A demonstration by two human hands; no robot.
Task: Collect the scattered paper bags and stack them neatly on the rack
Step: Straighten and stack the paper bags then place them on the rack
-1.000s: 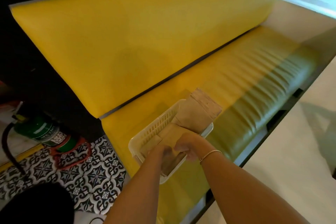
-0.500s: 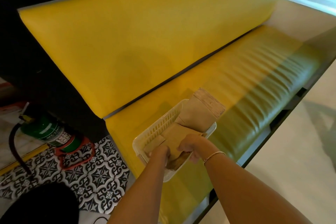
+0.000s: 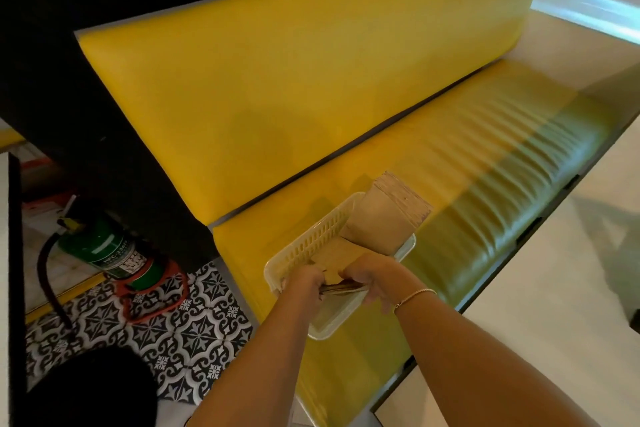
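A cream slotted plastic basket lies on the yellow bench seat. A thick stack of brown paper bags leans in it, its far end sticking out past the rim. My left hand and my right hand are both curled round the near end of the stack, inside the basket. The bag edges show as dark layers between my hands. A thin gold bracelet circles my right wrist.
The yellow bench has a tall padded back and a ribbed seat that runs to the right. A green fire extinguisher in a red stand sits on patterned tiles at left. A pale table top borders the seat at right.
The view has shifted right and slightly closer. Both hands stay on the near end of the bag stack in the basket, which has hardly moved.
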